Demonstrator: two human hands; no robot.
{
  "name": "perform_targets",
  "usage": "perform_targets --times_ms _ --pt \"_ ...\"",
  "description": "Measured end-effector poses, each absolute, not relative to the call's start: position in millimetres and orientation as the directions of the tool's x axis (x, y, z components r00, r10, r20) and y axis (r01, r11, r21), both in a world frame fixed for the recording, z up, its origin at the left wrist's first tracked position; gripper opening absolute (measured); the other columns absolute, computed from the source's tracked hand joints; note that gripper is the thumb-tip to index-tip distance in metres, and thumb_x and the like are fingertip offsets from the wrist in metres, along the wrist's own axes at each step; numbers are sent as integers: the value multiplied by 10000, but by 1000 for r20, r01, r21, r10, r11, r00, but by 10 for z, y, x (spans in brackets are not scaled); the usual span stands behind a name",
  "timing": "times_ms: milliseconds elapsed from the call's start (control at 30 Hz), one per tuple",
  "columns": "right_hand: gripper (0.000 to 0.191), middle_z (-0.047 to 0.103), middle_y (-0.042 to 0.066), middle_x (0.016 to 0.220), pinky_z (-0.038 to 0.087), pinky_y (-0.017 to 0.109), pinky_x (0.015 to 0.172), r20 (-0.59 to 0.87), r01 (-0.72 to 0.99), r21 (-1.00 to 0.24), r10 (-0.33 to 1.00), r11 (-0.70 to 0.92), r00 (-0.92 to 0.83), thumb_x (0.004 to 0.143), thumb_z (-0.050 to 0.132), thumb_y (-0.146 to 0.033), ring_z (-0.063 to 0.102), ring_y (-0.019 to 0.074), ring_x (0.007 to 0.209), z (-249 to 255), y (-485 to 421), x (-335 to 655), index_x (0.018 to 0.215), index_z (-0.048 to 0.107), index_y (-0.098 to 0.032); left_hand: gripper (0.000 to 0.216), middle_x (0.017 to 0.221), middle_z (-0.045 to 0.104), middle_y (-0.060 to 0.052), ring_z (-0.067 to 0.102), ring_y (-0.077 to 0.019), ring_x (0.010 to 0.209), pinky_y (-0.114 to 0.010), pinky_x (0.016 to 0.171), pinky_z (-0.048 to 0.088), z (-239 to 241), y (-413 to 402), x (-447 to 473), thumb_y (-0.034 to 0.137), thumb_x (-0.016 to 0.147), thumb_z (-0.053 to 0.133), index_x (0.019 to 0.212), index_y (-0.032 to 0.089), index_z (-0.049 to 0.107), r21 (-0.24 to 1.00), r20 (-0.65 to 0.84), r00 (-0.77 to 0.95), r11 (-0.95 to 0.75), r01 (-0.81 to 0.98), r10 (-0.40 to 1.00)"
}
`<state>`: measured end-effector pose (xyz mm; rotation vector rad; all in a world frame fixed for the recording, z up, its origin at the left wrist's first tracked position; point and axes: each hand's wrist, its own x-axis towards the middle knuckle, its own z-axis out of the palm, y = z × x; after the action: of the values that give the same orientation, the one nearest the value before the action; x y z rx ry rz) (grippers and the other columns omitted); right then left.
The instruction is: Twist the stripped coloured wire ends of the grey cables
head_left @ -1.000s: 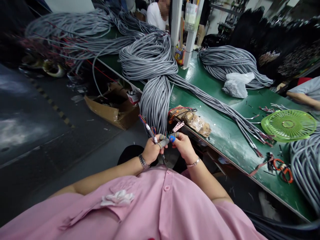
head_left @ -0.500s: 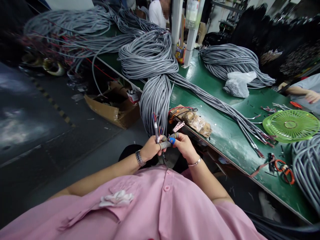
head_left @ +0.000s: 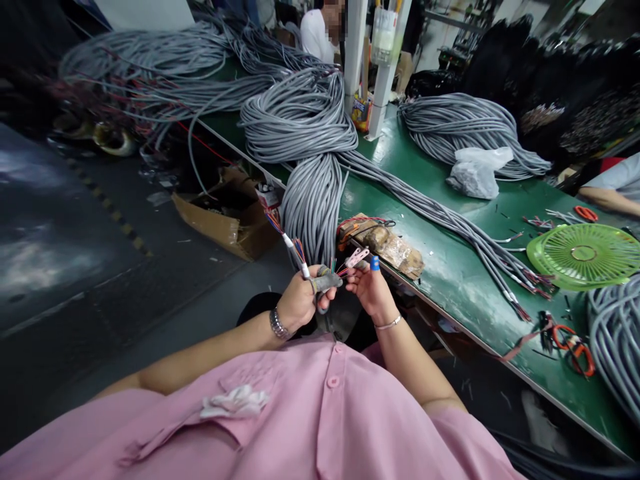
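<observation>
My left hand (head_left: 301, 301) is closed around a grey cable end (head_left: 293, 250) whose stripped coloured wires fan out up and to the left; its fingers wear grey finger cots. My right hand (head_left: 369, 288) sits just to the right, with a blue cot on the raised index finger, and pinches thin coloured wires (head_left: 341, 270) coming from the cable in the left hand. Both hands hover in front of the green bench's near edge (head_left: 450, 320), below a hanging bundle of grey cables (head_left: 313, 203).
Large coils of grey cable (head_left: 295, 110) cover the green bench. A taped wooden block (head_left: 387, 241) lies at the edge; a green fan grille (head_left: 584, 255), orange-handled cutters (head_left: 570, 337) and a plastic bag (head_left: 475, 172) lie farther right. A cardboard box (head_left: 225, 213) stands on the floor. Another person's arm (head_left: 607, 197) is at right.
The left hand tilted the cable end from upright back to the upper left. The right hand drew slightly away, index finger lifted, now pinching single wires.
</observation>
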<state>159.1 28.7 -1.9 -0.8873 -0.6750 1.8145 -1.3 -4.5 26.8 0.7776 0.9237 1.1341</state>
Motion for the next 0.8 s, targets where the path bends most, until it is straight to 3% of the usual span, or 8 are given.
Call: perform_targets --times_ms 333,567,733,800 --pt "427 601 15 740 481 254 584 -255 -601 -734 949 -315 -186 749 645 -615 525 127 620 16 481 1485 833 643 -196 225 538 610 16 461 -56 362 -176 352 302 235 -39 192 301 737 699 645 150 558 905 -209 89 228 -359 974" --pt "398 632 16 752 477 241 597 -233 -705 -638 950 -309 -206 748 683 -569 548 119 636 8 476 1458 845 660 -183 227 525 603 15 457 -59 351 -169 337 280 183 -40 191 296 724 702 640 149 551 918 -230 80 243 -314 970" --pt "573 645 35 747 493 254 601 -294 -590 -664 886 -459 -359 778 507 -720 569 126 642 18 391 1588 856 660 -173 213 525 606 15 453 -60 350 -168 339 280 177 -78 134 302 734 692 654 152 564 932 -206 79 220 -288 975" --pt "589 652 42 761 494 250 596 -311 -499 -706 853 -502 -418 762 522 -724 575 121 640 13 347 1674 849 666 -159 222 525 608 10 462 -61 353 -169 343 286 171 -108 109 310 742 687 644 148 570 947 -186 93 203 -247 978"
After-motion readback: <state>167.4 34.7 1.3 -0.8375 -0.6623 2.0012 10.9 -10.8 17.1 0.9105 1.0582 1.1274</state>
